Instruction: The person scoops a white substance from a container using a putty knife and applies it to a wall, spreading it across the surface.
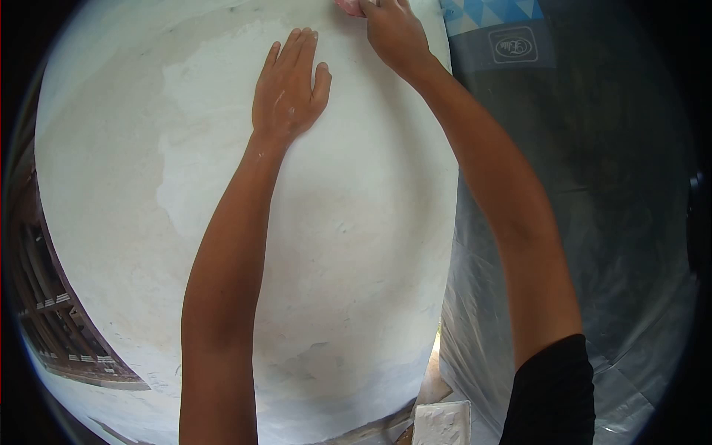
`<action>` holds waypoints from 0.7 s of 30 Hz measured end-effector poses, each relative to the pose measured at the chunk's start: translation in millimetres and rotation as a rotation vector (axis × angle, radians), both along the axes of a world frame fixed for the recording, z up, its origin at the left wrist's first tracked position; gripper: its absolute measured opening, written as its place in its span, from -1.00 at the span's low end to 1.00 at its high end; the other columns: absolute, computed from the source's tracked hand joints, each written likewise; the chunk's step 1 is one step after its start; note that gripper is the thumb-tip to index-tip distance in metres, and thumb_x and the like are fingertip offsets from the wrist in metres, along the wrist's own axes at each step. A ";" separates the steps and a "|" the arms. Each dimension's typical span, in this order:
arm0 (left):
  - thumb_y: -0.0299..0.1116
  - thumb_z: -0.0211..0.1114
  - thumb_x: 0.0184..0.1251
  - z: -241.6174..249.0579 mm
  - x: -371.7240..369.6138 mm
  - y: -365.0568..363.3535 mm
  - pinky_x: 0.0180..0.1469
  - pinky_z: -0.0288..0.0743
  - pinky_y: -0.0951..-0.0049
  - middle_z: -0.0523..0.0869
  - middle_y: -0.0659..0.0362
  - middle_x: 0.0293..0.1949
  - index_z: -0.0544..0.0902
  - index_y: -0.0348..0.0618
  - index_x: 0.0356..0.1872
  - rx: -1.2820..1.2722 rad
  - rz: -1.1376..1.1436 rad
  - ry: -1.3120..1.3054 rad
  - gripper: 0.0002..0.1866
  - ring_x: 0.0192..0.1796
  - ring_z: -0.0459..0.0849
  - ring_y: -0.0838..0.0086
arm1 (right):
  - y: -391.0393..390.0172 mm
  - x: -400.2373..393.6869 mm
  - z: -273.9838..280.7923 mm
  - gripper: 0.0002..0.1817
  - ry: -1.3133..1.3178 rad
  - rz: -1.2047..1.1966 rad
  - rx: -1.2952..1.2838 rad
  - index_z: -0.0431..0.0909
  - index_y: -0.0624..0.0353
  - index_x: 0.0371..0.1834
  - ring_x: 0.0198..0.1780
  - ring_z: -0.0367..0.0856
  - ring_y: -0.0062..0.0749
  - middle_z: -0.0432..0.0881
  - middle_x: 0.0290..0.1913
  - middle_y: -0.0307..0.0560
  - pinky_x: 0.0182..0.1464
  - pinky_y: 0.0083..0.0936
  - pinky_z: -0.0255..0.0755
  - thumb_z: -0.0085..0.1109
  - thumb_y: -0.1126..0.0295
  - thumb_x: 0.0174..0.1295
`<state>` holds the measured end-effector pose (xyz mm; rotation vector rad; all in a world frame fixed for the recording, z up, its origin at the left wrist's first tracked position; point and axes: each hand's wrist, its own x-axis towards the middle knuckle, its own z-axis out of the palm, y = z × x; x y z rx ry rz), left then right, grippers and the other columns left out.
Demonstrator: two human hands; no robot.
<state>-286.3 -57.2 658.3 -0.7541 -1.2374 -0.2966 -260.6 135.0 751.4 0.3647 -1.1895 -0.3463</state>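
My left hand (288,85) lies flat on a white, patchy plastered wall (348,215), its fingers stretched out and the thumb spread to the side. White smudges mark the back of this hand. Farther up and to the right, my right hand (398,33) is closed on a pinkish-red piece (350,7) against the wall. The top of the view cuts that piece off, so its exact kind cannot be made out.
Along the wall's right edge stands a large dark panel (571,148) wrapped in clear plastic, with a logo and a blue patterned strip. A white tray (443,423) with white paste sits at the bottom. Brown barred woodwork (52,297) is at the left.
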 end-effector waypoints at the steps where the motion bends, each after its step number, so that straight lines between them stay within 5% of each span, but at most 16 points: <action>1: -0.33 0.01 0.53 0.5 0.2 -0.4 0.64 0.09 0.13 0.51 -0.03 0.45 0.44 -0.33 0.43 -0.005 -0.008 -0.001 -0.48 0.57 0.36 0.19 | -0.3 -2.9 -0.6 -0.70 0.002 0.000 0.002 0.59 0.30 0.06 0.14 0.54 0.23 0.51 0.16 0.24 0.09 -0.10 0.62 0.01 0.55 0.30; 5: -0.33 0.00 0.53 1.7 -2.5 -0.5 0.64 0.09 0.14 0.51 -0.03 0.45 0.44 -0.34 0.43 -0.007 -0.002 0.007 -0.48 0.56 0.36 0.18 | 1.5 -11.9 -24.6 -0.71 -0.170 0.017 0.041 0.57 0.32 0.05 0.12 0.54 0.27 0.50 0.19 0.27 0.10 -0.10 0.62 -0.01 0.56 0.29; 7: -0.32 0.00 0.53 2.9 -3.2 -0.5 0.64 0.09 0.15 0.52 -0.03 0.45 0.45 -0.33 0.43 -0.007 0.004 0.017 -0.48 0.56 0.36 0.18 | 4.3 -5.0 -52.4 -0.54 -0.165 0.002 0.057 0.61 0.28 0.14 -0.05 0.50 -0.11 0.49 -0.05 -0.10 -0.08 -0.23 0.67 0.29 0.64 0.09; 8: -0.32 0.00 0.53 3.0 -3.1 -0.5 0.64 0.09 0.15 0.52 -0.03 0.45 0.45 -0.33 0.43 -0.008 0.000 0.017 -0.48 0.56 0.36 0.18 | 5.8 -2.7 -64.9 -0.50 -0.174 0.016 0.073 0.59 0.28 0.16 -0.03 0.50 -0.12 0.48 -0.03 -0.10 -0.09 -0.24 0.68 0.28 0.65 0.07; 12: -0.32 0.00 0.54 2.1 -2.5 0.2 0.63 0.10 0.15 0.52 -0.04 0.44 0.46 -0.33 0.42 0.005 0.004 0.028 -0.48 0.56 0.36 0.18 | 15.3 23.0 -85.4 -0.60 -0.221 0.023 0.100 0.64 0.31 0.09 0.01 0.53 -0.12 0.52 -0.01 -0.06 -0.16 -0.28 0.73 0.26 0.61 0.12; 17: -0.32 0.00 0.53 1.4 -2.3 0.8 0.63 0.11 0.14 0.53 -0.04 0.44 0.46 -0.33 0.42 0.012 0.020 0.014 -0.48 0.56 0.37 0.18 | 24.0 21.0 -28.1 -0.57 -0.074 0.096 0.005 0.62 0.21 0.15 -0.09 0.49 -0.13 0.49 -0.11 -0.09 -0.02 -0.21 0.60 0.25 0.62 0.17; 19: -0.33 0.00 0.53 0.7 -2.3 0.4 0.63 0.11 0.13 0.54 -0.04 0.43 0.46 -0.33 0.42 0.010 0.000 0.014 -0.48 0.56 0.38 0.18 | 24.7 14.3 -7.7 -0.73 -0.152 0.018 -0.044 0.59 0.31 0.01 0.11 0.54 0.22 0.50 0.15 0.23 0.08 -0.08 0.61 -0.01 0.55 0.31; 21: -0.32 0.00 0.53 1.1 -3.4 0.8 0.63 0.11 0.14 0.54 -0.04 0.43 0.46 -0.33 0.42 0.011 0.007 0.027 -0.49 0.56 0.38 0.18 | 26.9 5.8 -7.5 -0.76 -0.104 0.048 0.047 0.61 0.31 -0.02 0.08 0.55 0.18 0.52 0.07 0.23 0.07 -0.07 0.58 -0.01 0.51 0.35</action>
